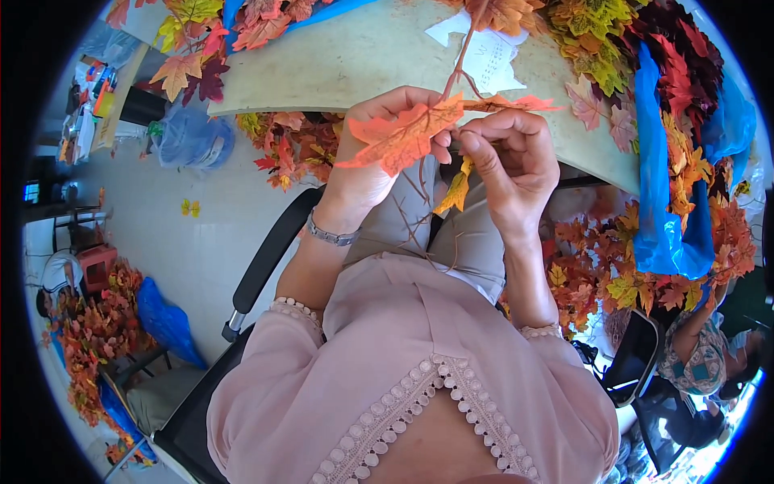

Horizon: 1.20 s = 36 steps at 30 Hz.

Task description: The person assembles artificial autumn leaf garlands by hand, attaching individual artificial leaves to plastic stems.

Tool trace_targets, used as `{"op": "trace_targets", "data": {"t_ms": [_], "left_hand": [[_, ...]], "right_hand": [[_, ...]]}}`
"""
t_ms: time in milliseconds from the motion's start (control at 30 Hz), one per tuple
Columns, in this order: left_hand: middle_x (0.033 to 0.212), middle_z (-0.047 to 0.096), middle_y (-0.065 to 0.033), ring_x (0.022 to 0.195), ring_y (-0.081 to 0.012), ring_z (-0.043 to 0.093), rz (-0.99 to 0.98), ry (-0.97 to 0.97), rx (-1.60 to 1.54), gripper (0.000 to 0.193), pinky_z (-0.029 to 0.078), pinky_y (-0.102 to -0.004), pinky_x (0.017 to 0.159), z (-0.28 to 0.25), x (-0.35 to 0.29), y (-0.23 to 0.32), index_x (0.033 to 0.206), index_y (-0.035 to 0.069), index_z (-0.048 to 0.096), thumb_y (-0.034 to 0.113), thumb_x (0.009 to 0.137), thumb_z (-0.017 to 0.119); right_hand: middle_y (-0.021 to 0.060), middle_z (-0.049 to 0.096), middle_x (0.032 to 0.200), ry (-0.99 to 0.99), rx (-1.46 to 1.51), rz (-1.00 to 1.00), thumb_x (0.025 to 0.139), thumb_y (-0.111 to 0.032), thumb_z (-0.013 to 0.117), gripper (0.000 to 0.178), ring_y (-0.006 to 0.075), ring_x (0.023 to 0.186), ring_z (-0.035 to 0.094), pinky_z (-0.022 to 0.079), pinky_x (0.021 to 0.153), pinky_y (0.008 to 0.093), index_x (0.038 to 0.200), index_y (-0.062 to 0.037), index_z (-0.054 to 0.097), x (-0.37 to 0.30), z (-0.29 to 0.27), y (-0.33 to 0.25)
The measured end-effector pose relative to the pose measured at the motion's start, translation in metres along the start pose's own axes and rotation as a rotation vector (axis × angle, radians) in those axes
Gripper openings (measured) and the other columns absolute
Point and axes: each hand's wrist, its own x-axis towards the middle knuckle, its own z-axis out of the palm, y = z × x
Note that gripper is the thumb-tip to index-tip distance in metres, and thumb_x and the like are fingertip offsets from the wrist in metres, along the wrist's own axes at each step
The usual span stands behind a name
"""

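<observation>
Above my lap, my left hand (363, 173) is closed around an artificial maple leaf branch (458, 74). A large orange leaf (407, 139) on that branch covers most of the left fingers, and a second orange leaf (516, 104) points right over my right hand. The thumb and forefinger of my right hand (520, 161) pinch together close to the left fingertips. A small yellow leaf (456, 190) hangs down at this pinch; its join to the branch is hidden by the fingers. Thin brown stems (413, 222) lie across my lap.
A pale table (306, 77) curves ahead, carrying a white paper (484, 60) and yellow-green leaves (592, 40). Blue plastic (673, 234) and orange foliage (580, 250) crowd the right side. A chair armrest (274, 250) is at left; another person (697, 355) sits at far right.
</observation>
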Motion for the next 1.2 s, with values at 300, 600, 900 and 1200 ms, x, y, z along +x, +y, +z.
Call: {"op": "trace_targets", "data": {"t_ms": [300,600,900,1200], "left_hand": [[0.080,0.056,-0.0044,0.066,-0.0083,0.053,0.032,0.062,0.128,0.018,0.045,-0.0194,0.057,0.002,-0.002,-0.002,0.092,-0.002,0.056,0.014,0.084,0.058],[0.080,0.056,-0.0048,0.071,-0.0105,0.051,-0.073,0.161,-0.207,0.019,0.042,-0.0218,0.063,-0.006,0.000,-0.011,0.093,-0.001,0.056,0.014,0.083,0.058],[0.084,0.057,-0.0064,0.079,-0.0132,0.054,-0.073,0.162,-0.117,0.020,0.042,-0.0243,0.070,0.010,-0.007,-0.001,0.100,0.001,0.051,0.011,0.083,0.056],[0.086,0.057,-0.0074,0.078,-0.0142,0.053,0.037,0.150,-0.197,0.021,0.042,-0.0263,0.068,0.014,-0.005,-0.005,0.103,0.005,0.050,0.010,0.083,0.056]], "right_hand": [[0.0082,0.059,0.085,-0.028,-0.082,-0.078,0.078,0.007,0.059,0.023,0.0105,0.078,0.058,0.046,0.067,0.0206,0.095,0.0023,0.044,-0.002,0.003,0.001],[0.0101,0.060,0.088,-0.004,-0.100,-0.128,0.078,0.007,0.058,0.023,0.0112,0.080,0.059,0.047,0.068,0.0215,0.096,0.0025,0.044,-0.004,0.009,0.005],[0.0110,0.061,0.089,0.002,0.089,0.050,0.080,0.003,0.058,0.023,0.0129,0.080,0.059,0.049,0.069,0.0224,0.098,0.0019,0.043,-0.003,0.009,-0.006],[0.0111,0.061,0.088,0.043,0.191,0.037,0.080,0.003,0.058,0.021,0.0126,0.076,0.060,0.049,0.068,0.0229,0.096,0.0019,0.044,-0.005,0.013,-0.004]]}}
